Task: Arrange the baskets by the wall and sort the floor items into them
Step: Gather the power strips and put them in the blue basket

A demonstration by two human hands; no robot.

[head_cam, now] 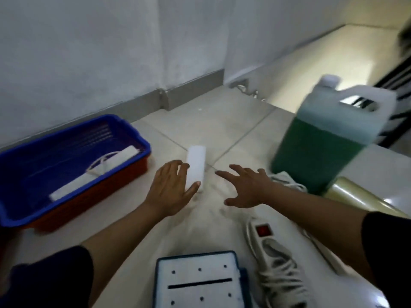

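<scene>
**A:** What's on the floor?

**B:** Pale tiles meeting a white wall. By the wall on the left, a blue basket sits nested in a red basket, with a white power strip and its cord inside.

**A:** And the hands?

**B:** The left hand reaches forward, fingers straight, thumb touching a small white bottle on the floor. Whether it grips the bottle, I cannot tell. The right hand hovers just beside it, fingers spread, holding nothing.

**A:** Anything else nearby?

**B:** To the right, a tilted, blurred jug of green liquid. Nearer the person, a second power strip with a red switch and bundled cord, and a white pad with a blue border.
</scene>
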